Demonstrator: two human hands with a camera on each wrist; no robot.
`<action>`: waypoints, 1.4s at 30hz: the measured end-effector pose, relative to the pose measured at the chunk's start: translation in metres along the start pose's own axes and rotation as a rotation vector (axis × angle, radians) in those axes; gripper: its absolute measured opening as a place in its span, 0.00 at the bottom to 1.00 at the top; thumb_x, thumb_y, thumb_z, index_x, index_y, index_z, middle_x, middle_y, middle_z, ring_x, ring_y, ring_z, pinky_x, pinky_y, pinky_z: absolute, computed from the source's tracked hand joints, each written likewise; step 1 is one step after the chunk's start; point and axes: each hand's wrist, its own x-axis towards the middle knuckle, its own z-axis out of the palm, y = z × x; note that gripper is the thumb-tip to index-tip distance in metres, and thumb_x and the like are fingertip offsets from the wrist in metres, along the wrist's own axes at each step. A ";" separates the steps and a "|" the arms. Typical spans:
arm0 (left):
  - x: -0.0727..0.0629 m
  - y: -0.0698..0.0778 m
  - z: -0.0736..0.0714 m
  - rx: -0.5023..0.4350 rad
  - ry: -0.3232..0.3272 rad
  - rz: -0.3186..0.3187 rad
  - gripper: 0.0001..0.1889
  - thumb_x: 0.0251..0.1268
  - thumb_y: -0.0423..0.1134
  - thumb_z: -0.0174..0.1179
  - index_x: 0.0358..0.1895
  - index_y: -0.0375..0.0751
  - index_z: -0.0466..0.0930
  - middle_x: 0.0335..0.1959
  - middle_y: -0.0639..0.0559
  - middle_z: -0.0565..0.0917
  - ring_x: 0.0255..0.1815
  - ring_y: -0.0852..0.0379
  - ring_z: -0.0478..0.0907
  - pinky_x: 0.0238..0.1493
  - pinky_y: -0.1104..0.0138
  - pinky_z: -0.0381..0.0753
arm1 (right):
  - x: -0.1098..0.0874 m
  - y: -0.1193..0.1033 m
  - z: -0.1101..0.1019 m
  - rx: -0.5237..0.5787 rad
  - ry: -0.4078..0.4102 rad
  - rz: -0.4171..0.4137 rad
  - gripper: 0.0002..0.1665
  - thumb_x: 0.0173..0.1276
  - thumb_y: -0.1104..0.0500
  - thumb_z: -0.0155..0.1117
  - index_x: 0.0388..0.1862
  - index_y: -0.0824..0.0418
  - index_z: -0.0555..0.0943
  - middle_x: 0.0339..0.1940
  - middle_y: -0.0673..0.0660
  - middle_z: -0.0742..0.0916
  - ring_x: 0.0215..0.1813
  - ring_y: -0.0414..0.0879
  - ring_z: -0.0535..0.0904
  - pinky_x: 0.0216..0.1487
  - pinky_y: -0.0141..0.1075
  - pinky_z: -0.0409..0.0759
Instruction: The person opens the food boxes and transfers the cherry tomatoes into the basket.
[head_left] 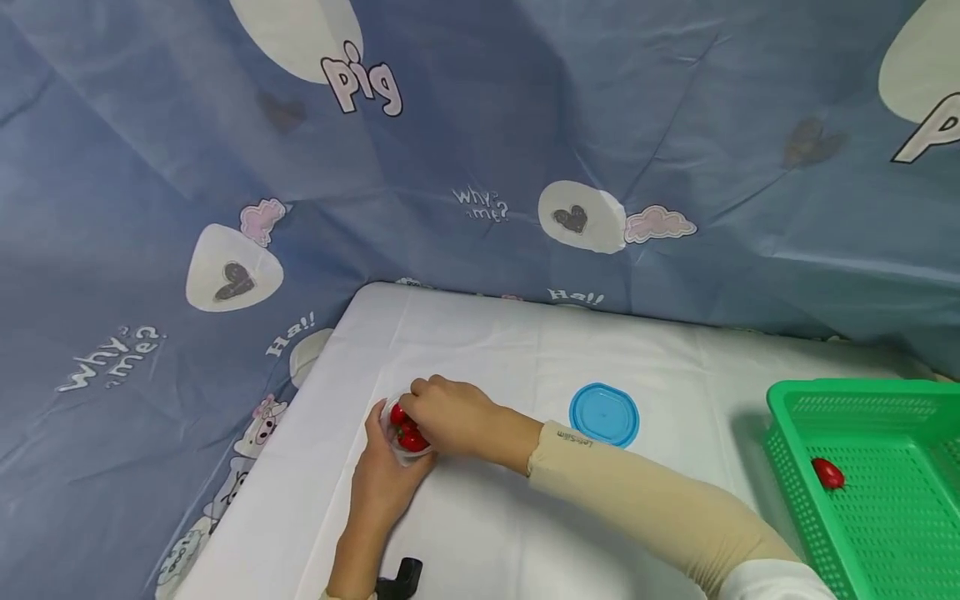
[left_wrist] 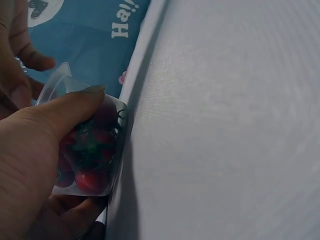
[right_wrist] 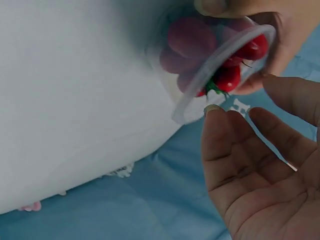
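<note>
the left hand grips the clear cup, its thumb laid along one wall and its fingers round the far side, likely to keep so light a thing from sliding while the other hand works at its mouth. several red fruit sit inside, their green tops showing through the wall; whether the base rests on the table or is held just off it, i cannot tell.

the right hand is at the rim, fingers loosely bent and thumb apart, pinching nothing (the right wrist view shows bare air between thumb and fingertips). its fingertips are beside the rim, near a green top; whether they touch is too fine to tell. the cup's mouth faces the person, which probably lets them see in and reach over the rim without a twist of the wrist.

the blue lid lies flat on the table, apart from the cup, perhaps set there to leave the mouth uncovered yet within reach. at the person's right is the green basket, its wide top open, with one more fruit near its left wall.
</note>
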 end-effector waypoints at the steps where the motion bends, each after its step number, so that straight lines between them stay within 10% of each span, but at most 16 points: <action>1: 0.000 0.001 0.000 0.002 0.001 0.003 0.59 0.56 0.50 0.79 0.83 0.43 0.45 0.72 0.31 0.74 0.66 0.30 0.77 0.60 0.37 0.79 | 0.001 0.001 0.002 -0.005 -0.002 0.004 0.16 0.69 0.62 0.72 0.55 0.58 0.86 0.43 0.52 0.87 0.42 0.43 0.84 0.38 0.27 0.83; 28: 0.000 0.002 0.001 0.001 -0.016 -0.019 0.61 0.58 0.57 0.78 0.84 0.44 0.43 0.73 0.31 0.72 0.67 0.28 0.75 0.61 0.35 0.76 | 0.019 0.015 0.023 0.162 -0.126 0.113 0.13 0.71 0.58 0.72 0.53 0.56 0.85 0.41 0.48 0.90 0.40 0.38 0.83 0.46 0.30 0.83; 42: 0.001 0.003 0.002 0.019 -0.028 -0.019 0.61 0.59 0.59 0.76 0.84 0.43 0.41 0.70 0.28 0.74 0.63 0.27 0.78 0.56 0.36 0.78 | 0.028 0.019 0.031 0.226 -0.140 0.165 0.14 0.74 0.48 0.70 0.54 0.50 0.83 0.33 0.42 0.86 0.33 0.36 0.79 0.32 0.32 0.77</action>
